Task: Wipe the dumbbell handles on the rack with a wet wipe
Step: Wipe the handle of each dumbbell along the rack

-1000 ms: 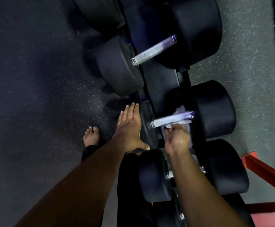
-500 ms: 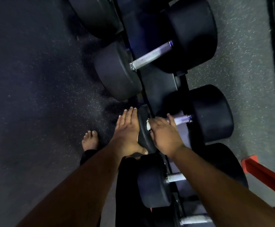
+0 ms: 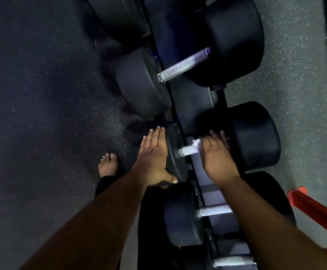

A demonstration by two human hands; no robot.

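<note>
Gym rack: wipe around handle

R hand wiping handle

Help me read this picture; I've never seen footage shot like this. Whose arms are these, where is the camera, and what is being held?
There is no machine here. The camera sits on a person's head and looks down, so the two arms are that person's own. Below them a rack holds black dumbbells in a row. The left hand lies flat, fingers straight, against the near end of the middle dumbbell. The right hand is wrapped over that dumbbell's metal handle and grips a white wet wipe, which pokes out beside the fingers. A bare foot stands on the speckled floor. A red bar shows at lower right.
</note>
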